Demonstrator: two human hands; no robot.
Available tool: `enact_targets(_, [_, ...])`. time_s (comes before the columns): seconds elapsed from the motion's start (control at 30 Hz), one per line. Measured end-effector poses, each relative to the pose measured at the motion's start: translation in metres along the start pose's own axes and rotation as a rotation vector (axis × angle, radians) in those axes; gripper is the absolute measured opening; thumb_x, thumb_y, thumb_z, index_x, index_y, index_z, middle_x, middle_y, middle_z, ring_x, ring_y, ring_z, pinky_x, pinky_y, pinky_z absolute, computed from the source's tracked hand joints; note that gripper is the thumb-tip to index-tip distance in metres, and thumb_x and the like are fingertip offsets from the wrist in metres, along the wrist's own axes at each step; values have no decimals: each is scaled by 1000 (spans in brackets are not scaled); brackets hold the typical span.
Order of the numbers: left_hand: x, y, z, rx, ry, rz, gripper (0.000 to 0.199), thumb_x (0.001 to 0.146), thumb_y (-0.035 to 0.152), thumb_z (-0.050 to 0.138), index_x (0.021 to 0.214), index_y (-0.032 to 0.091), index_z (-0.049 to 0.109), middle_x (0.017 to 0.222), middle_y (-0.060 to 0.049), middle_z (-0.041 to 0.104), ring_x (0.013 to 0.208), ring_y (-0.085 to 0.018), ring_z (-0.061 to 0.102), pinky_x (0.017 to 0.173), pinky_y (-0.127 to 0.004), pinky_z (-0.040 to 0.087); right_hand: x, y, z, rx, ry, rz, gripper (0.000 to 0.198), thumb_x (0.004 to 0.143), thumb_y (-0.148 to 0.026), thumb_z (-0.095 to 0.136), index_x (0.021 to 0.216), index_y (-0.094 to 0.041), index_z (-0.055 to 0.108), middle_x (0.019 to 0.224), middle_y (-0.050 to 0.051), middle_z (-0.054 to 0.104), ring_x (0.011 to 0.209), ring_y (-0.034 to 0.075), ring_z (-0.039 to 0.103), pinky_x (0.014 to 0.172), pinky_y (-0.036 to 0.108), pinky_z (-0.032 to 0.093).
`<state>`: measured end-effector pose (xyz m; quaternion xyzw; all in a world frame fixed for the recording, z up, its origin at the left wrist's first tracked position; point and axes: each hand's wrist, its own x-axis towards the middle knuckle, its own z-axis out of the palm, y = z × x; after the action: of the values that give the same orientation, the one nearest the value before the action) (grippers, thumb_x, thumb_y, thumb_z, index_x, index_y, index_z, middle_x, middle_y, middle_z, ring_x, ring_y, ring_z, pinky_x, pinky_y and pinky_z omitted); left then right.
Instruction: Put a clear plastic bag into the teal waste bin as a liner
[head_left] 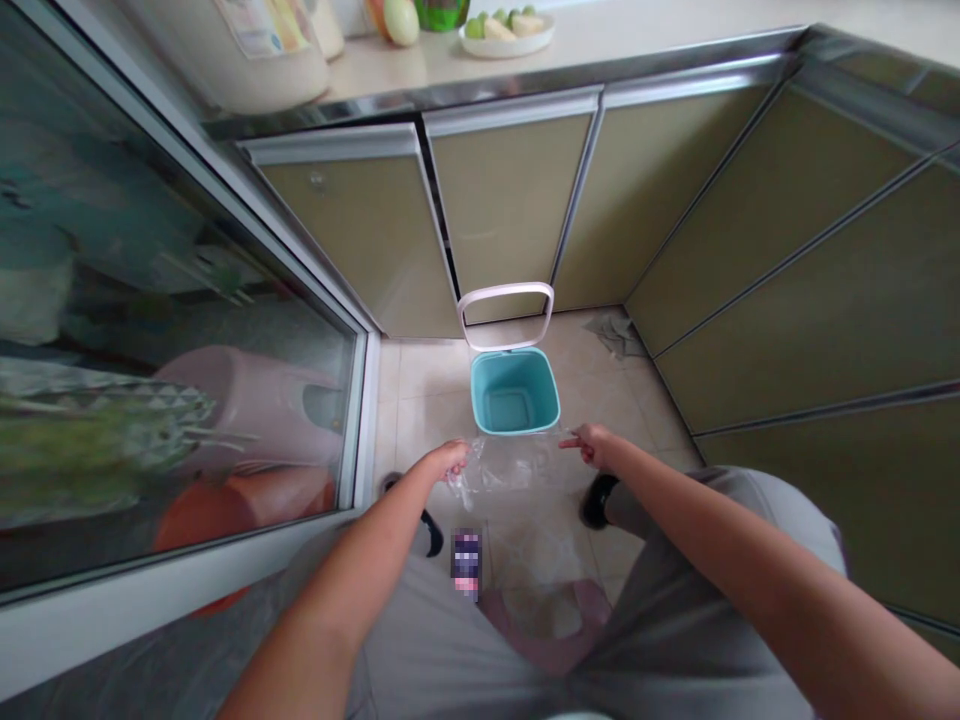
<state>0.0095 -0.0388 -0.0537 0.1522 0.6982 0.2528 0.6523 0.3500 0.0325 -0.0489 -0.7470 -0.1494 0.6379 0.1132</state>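
A clear plastic bag (517, 465) is stretched between my hands, low over the floor in front of a teal bin (514, 395). My left hand (451, 458) is closed around a bunched end of the bag. At the other end, my right hand (591, 443) holds the bag's edge, fingers curled and the index finger pointing left. The bin stands upright, and its inside shows with no bag in it. Its pale pink frame-shaped lid (506, 335) is raised at the back, beside the cabinet doors.
Cabinets (510, 190) line the back and right, below a counter with a plate of fruit (510, 42). A glass door (364, 420) borders the left. A grey cloth (619, 333) lies near the right corner; a blurred-out small object (466, 565) and a pinkish curved item (555, 650) are below me.
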Motion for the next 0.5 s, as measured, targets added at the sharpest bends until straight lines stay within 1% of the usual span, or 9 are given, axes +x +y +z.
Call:
enact_targets(0.1, [3, 0, 2, 132, 3, -157, 25, 66, 22, 80, 78, 23, 58, 47, 6, 44, 39, -13, 38, 53, -26, 32, 8, 3, -3, 1, 10, 28, 10, 100, -16, 47, 106, -20, 54, 69, 8, 76, 32, 8, 25, 33, 18, 24])
enact_targets(0.13, [4, 4, 2, 141, 13, -158, 24, 67, 24, 78, 79, 23, 58, 48, 6, 45, 39, -13, 38, 53, -26, 32, 8, 0, -5, 32, 1, 11, 10, 101, -16, 47, 107, -20, 53, 68, 8, 75, 32, 8, 26, 33, 18, 26])
enact_targets(0.2, [7, 15, 2, 122, 44, -106, 20, 70, 27, 75, 81, 23, 59, 51, 5, 47, 40, -13, 37, 52, -25, 32, 6, -11, -8, 129, -27, -52, 10, 102, -15, 46, 108, -20, 52, 69, 6, 75, 33, 9, 32, 34, 19, 33])
enact_targets(0.3, [12, 37, 1, 79, 100, -17, 17, 74, 29, 71, 82, 23, 58, 55, 4, 49, 43, -13, 38, 53, -25, 32, -1, -32, -9, 294, -87, -147, 11, 101, -16, 46, 109, -21, 51, 77, 4, 76, 39, 10, 48, 45, 23, 49])
enact_targets(0.37, [14, 51, -2, 47, 145, 41, 16, 76, 30, 70, 84, 22, 59, 60, 2, 53, 47, -14, 43, 55, -26, 34, -4, -42, -8, 369, -125, -177, 12, 100, -14, 46, 108, -21, 50, 82, 5, 76, 49, 12, 59, 54, 26, 56])
enact_targets(0.4, [14, 57, -3, 35, 171, 69, 17, 76, 30, 70, 85, 22, 59, 64, 1, 55, 51, -16, 48, 57, -26, 35, -5, -45, -7, 381, -119, -197, 12, 99, -13, 46, 106, -21, 50, 84, 6, 75, 54, 13, 63, 57, 27, 57])
enact_targets(0.43, [13, 62, -4, 23, 201, 93, 18, 75, 29, 72, 85, 22, 59, 68, -1, 57, 56, -17, 52, 59, -27, 36, -4, -46, -7, 369, -81, -230, 12, 97, -12, 48, 104, -21, 51, 84, 6, 73, 59, 14, 66, 59, 28, 58])
enact_targets(0.47, [11, 67, -5, 19, 249, 131, 20, 73, 27, 74, 85, 23, 58, 73, -3, 59, 63, -19, 57, 61, -27, 37, -4, -46, -7, 333, -6, -282, 12, 95, -12, 51, 102, -22, 52, 85, 6, 72, 64, 16, 67, 60, 29, 58])
enact_targets(0.5, [9, 71, -6, 32, 321, 192, 24, 70, 25, 77, 85, 24, 57, 80, -4, 61, 71, -22, 60, 64, -28, 37, -3, -46, -7, 277, 101, -354, 13, 92, -13, 56, 99, -22, 53, 86, 6, 70, 68, 17, 68, 61, 29, 58])
